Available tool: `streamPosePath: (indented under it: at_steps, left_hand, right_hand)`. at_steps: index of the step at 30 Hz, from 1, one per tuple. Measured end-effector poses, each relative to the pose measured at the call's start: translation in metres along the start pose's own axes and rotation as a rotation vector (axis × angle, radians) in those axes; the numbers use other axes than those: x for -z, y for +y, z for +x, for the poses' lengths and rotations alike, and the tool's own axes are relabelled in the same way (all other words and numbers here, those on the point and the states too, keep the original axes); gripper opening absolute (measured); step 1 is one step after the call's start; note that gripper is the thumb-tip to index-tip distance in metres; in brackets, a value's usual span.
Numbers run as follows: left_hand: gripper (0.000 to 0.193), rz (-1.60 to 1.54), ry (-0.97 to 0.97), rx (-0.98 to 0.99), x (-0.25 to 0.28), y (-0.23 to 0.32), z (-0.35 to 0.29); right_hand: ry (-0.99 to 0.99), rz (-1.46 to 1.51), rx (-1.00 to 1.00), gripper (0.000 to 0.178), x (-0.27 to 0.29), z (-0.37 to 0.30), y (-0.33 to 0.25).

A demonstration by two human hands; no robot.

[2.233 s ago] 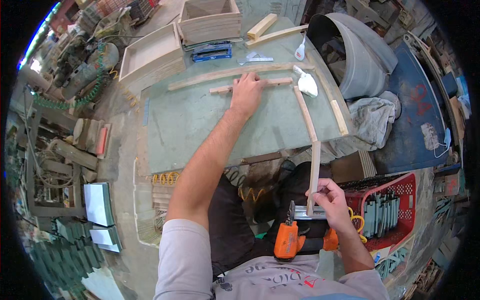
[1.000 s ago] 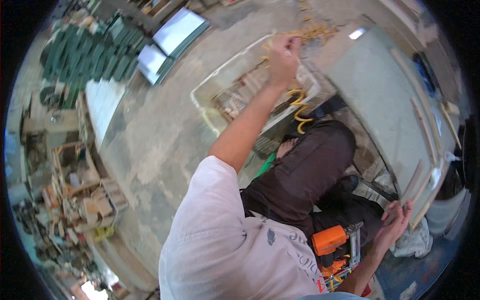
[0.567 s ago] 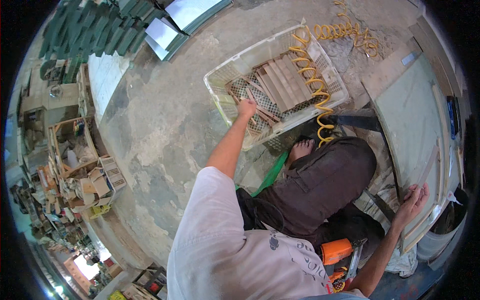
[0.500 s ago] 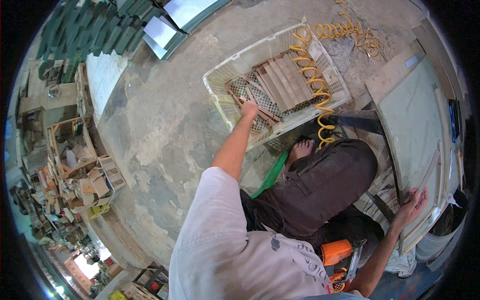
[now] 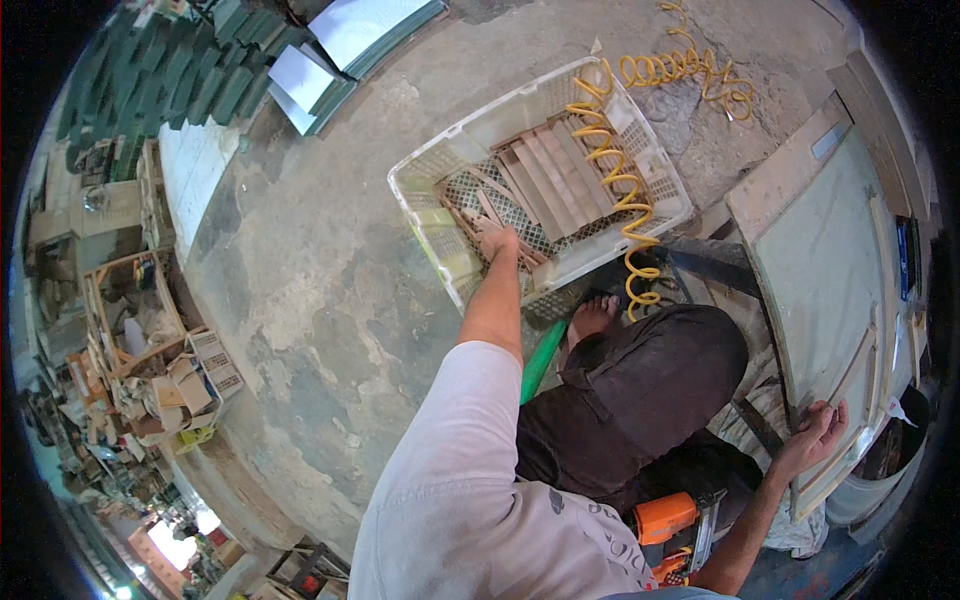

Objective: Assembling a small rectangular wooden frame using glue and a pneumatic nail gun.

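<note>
My left hand (image 5: 497,243) is down inside a white plastic crate (image 5: 470,127), its fingers closed on thin wooden strips (image 5: 488,208) near the crate's near left side; the fingertips are partly hidden. Beside it in the crate lies a row of wider wooden slats (image 5: 560,175). At the right, my right hand (image 5: 820,430) pinches the near end of a narrow wooden strip (image 5: 852,366) over a pale work board (image 5: 812,260). More thin strips lie along that board's right side. An orange nail gun (image 5: 665,519) rests by my lap.
A coiled yellow air hose (image 5: 628,185) hangs across the crate's right part and runs on over the floor. Behind stand stacked green-edged panels (image 5: 380,30). A white bucket (image 5: 870,495) is beside the board. Boxes and scraps (image 5: 180,390) crowd the far left.
My left hand has shifted nearer to me and a little right within the crate, still at the strips. The whole view has turned slightly. My right hand keeps its strip at the board.
</note>
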State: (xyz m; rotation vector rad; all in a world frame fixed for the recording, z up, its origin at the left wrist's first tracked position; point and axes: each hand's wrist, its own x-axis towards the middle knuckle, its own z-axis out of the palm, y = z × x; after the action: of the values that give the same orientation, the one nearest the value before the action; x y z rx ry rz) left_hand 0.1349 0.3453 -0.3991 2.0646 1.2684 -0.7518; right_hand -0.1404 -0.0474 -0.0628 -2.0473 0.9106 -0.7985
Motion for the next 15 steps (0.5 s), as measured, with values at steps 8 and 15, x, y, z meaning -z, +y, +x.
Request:
streamPosePath:
  at_steps: [8,15]
  left_hand:
    - [0.072,-0.442,0.394,-0.449,0.019,0.007,0.026]
    - [0.024,-0.989,-0.464,-0.292,0.055,0.005,-0.055]
  right_hand:
    - [-0.015,0.095,-0.040,0.032,-0.015,0.001,-0.007]
    - [-0.032,0.212,-0.058,0.028,-0.019,-0.006,0.004]
